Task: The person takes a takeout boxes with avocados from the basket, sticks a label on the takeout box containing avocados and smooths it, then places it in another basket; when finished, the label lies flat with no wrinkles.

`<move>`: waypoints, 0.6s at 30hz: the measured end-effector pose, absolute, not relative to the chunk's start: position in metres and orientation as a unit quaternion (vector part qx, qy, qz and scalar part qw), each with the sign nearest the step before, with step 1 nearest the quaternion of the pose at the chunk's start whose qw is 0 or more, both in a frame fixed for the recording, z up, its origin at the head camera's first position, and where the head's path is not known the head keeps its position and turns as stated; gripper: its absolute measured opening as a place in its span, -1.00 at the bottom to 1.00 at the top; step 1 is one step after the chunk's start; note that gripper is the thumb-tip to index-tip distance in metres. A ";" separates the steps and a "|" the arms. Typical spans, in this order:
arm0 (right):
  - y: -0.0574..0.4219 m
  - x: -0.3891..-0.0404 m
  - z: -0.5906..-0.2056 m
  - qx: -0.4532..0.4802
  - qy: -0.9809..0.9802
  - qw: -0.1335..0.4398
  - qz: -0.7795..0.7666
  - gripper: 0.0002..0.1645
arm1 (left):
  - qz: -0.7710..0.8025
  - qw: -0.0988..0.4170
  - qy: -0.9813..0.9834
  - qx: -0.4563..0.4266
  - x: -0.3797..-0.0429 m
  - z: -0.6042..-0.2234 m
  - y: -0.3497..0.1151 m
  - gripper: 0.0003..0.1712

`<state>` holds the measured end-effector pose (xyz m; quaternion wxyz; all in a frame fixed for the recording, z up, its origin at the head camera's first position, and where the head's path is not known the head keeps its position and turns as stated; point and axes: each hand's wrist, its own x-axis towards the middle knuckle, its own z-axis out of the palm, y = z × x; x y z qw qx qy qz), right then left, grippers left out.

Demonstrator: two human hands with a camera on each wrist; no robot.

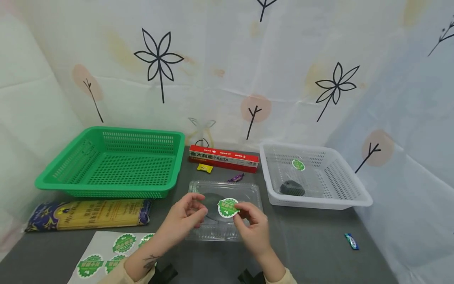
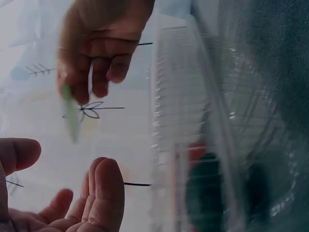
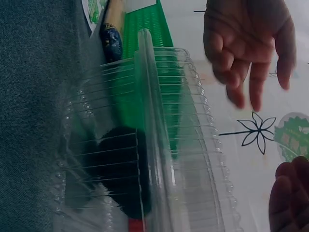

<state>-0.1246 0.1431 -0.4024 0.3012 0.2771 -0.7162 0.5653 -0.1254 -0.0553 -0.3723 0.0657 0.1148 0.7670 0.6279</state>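
Observation:
My right hand [image 1: 254, 228] pinches a round green-and-white sticker [image 1: 227, 208] by its edge, between thumb and index finger. To the left of it my left hand [image 1: 188, 215] hovers with fingers loosely bent and apart, holding nothing. Below both hands a clear plastic lidded box [image 1: 223, 232] lies on the grey table. A dark rounded object [image 3: 123, 169] shows through its wall in the right wrist view; its kind cannot be made out. At the front left, partly behind the left forearm, is a sheet of similar stickers [image 1: 106, 242].
A green basket [image 1: 173, 157] stands back left, with a pasta packet [image 1: 103, 215] before it. Behind the box are a red pasta carton [image 1: 224, 158], a yellow candy [image 1: 205, 168] and a purple candy [image 1: 236, 178]. A white basket [image 1: 340, 203] holds a stickered clear box [image 1: 276, 165]; a blue candy [image 1: 351, 241] lies right.

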 end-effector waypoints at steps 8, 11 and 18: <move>0.139 -0.125 -0.398 0.321 -0.730 0.267 0.541 -0.73 | 0.658 0.040 0.749 0.069 -0.140 -0.390 -0.032 -0.54; 0.136 -0.120 -0.388 0.298 -0.748 0.257 0.534 -0.75 | 0.653 0.003 0.753 0.079 -0.143 -0.393 -0.027 -0.70; 0.136 -0.123 -0.394 0.228 -0.764 0.210 0.565 -0.67 | 0.659 -0.033 0.749 0.060 -0.140 -0.375 -0.021 -0.95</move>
